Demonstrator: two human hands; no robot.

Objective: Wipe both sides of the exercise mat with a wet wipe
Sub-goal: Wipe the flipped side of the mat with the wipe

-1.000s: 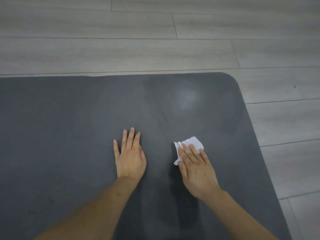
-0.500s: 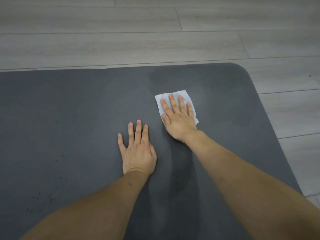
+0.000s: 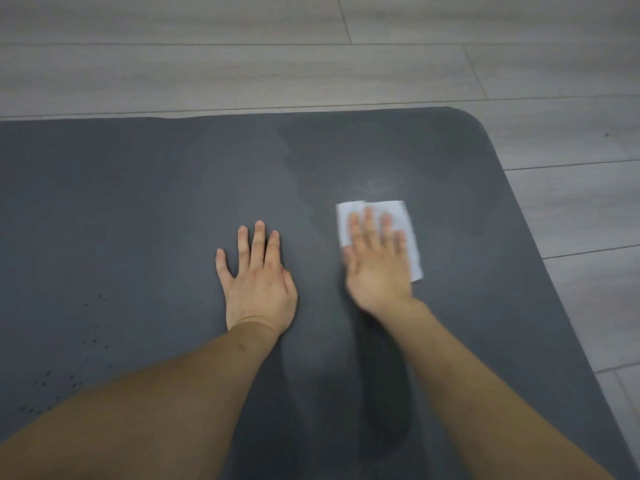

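Note:
A dark grey exercise mat [image 3: 138, 202] lies flat on the floor and fills most of the view, its rounded far right corner visible. My right hand [image 3: 377, 268] presses a white wet wipe [image 3: 403, 220] flat on the mat with straight fingers; the hand is blurred by motion. My left hand [image 3: 258, 282] rests flat on the mat to the left of it, fingers straight and together. Darker damp streaks run across the mat around and below the right hand.
Grey wood-plank floor [image 3: 242, 64] surrounds the mat beyond its far edge and on the right. Small dark specks [image 3: 69, 375] dot the mat at the lower left.
My right hand has slid the wipe back toward me and a little to the right from its far reach half a second ago. The left hand has stayed flat in place.

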